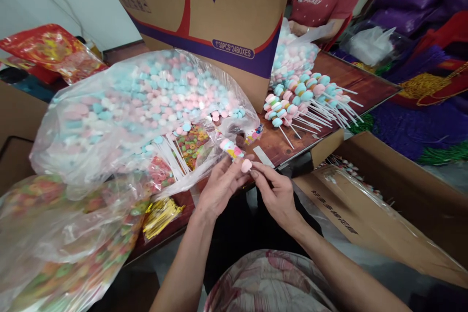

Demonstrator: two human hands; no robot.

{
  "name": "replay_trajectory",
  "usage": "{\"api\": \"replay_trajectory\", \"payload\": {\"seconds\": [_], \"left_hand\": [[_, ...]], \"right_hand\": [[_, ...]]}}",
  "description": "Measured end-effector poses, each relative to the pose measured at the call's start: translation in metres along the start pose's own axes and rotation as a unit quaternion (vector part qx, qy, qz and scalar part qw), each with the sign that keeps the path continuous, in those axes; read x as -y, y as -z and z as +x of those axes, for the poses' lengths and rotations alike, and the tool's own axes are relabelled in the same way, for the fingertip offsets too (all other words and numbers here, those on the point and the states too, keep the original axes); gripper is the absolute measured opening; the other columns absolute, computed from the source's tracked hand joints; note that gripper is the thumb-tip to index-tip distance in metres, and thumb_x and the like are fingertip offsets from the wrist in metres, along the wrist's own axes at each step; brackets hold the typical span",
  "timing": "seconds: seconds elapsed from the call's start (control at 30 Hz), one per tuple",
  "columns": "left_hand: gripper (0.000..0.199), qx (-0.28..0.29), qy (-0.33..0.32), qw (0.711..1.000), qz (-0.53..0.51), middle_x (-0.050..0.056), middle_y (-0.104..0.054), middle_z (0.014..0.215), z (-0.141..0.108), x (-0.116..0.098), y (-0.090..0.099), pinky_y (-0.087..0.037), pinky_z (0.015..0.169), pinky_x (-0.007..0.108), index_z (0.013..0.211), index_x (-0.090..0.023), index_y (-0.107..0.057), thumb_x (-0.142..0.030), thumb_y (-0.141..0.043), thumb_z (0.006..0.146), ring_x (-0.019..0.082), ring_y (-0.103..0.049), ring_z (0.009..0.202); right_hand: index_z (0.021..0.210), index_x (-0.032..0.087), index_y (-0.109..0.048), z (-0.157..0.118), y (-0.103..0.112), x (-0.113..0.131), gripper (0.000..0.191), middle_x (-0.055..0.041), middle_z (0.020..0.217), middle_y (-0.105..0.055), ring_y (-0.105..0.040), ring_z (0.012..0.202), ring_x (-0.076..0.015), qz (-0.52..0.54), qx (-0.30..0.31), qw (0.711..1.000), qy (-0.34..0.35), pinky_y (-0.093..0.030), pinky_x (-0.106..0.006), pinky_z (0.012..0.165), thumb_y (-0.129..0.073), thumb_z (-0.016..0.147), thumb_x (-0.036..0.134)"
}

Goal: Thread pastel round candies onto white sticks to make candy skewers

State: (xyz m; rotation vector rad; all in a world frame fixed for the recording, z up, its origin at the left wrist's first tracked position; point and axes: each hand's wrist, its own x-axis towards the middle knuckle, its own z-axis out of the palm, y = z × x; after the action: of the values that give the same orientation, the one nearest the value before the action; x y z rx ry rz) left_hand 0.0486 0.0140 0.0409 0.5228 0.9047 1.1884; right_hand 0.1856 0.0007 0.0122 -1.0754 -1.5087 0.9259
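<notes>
My left hand is closed around a small, brightly printed candy wrapper with pale marshmallow pieces at its upper end. Between my hands is a pink marshmallow, and the fingertips of my right hand are pinched at its edge. Whether a stick runs through the pieces is hidden by my fingers. Just beyond my hands lies a large clear bag of pink, blue and white marshmallows. White sticks and a packet of ring-shaped candies lie at its near side.
Finished-looking marshmallow skewers are piled right on the table. A tall carton stands behind; an open carton sits low right. Gold twist ties and a ring-candy bag lie left. A person sits opposite.
</notes>
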Motion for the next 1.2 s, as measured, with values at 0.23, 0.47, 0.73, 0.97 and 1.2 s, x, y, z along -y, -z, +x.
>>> {"api": "replay_trajectory", "payload": {"seconds": [0.23,0.47,0.73,0.97,1.2], "left_hand": [[0.041,-0.070,-0.099,0.991,-0.052,0.009,-0.074,0.091,0.018,-0.017,0.001,-0.057,0.083,0.035,0.095,-0.014,-0.063,-0.050,-0.074,0.078,0.027,-0.072,0.098],[0.039,-0.067,-0.055,0.996,-0.012,0.005,-0.071,0.076,0.017,-0.016,0.008,-0.059,0.071,0.033,0.089,-0.014,-0.059,-0.049,-0.074,0.078,0.023,-0.074,0.079],[0.035,-0.055,-0.037,0.998,-0.004,0.006,-0.070,0.074,0.015,-0.010,0.001,-0.059,0.072,0.033,0.084,-0.014,-0.059,-0.043,-0.076,0.078,0.021,-0.073,0.078],[0.031,-0.008,-0.013,0.997,-0.075,0.004,-0.069,0.075,0.012,-0.001,-0.004,-0.057,0.082,0.034,0.083,-0.015,-0.061,-0.043,-0.074,0.080,0.020,-0.072,0.084],[0.031,-0.058,-0.044,0.992,-0.108,0.001,-0.067,0.075,0.018,-0.010,0.009,-0.056,0.077,0.029,0.084,-0.015,-0.061,-0.043,-0.074,0.080,0.018,-0.071,0.083]], "right_hand": [[0.090,0.017,-0.068,0.002,0.006,0.007,0.019,0.0029,0.065,-0.055,-0.046,0.056,-0.0098,0.057,0.064,0.991,-0.105,-0.039,-0.022,0.054,-0.057,0.094,0.032],[0.081,0.018,-0.062,0.012,0.026,0.006,0.023,0.0032,0.068,-0.052,-0.045,0.062,-0.0098,-0.046,0.152,0.986,-0.045,-0.036,-0.023,0.061,-0.052,0.097,0.031],[0.090,0.017,-0.063,0.006,0.017,-0.004,0.024,-0.0056,0.080,-0.069,-0.060,0.067,-0.0131,-0.244,0.109,0.956,0.124,-0.043,-0.024,0.067,-0.043,0.101,0.022],[0.094,0.017,-0.064,0.005,-0.009,-0.009,0.023,-0.0088,0.084,-0.071,-0.066,0.073,-0.0157,-0.231,0.055,0.960,0.146,-0.047,-0.024,0.070,-0.042,0.100,0.018],[0.086,0.019,-0.061,-0.005,0.010,0.001,0.019,0.0036,0.063,-0.053,-0.043,0.051,-0.0090,-0.144,0.139,0.979,0.040,-0.036,-0.021,0.055,-0.046,0.099,0.022]]}}
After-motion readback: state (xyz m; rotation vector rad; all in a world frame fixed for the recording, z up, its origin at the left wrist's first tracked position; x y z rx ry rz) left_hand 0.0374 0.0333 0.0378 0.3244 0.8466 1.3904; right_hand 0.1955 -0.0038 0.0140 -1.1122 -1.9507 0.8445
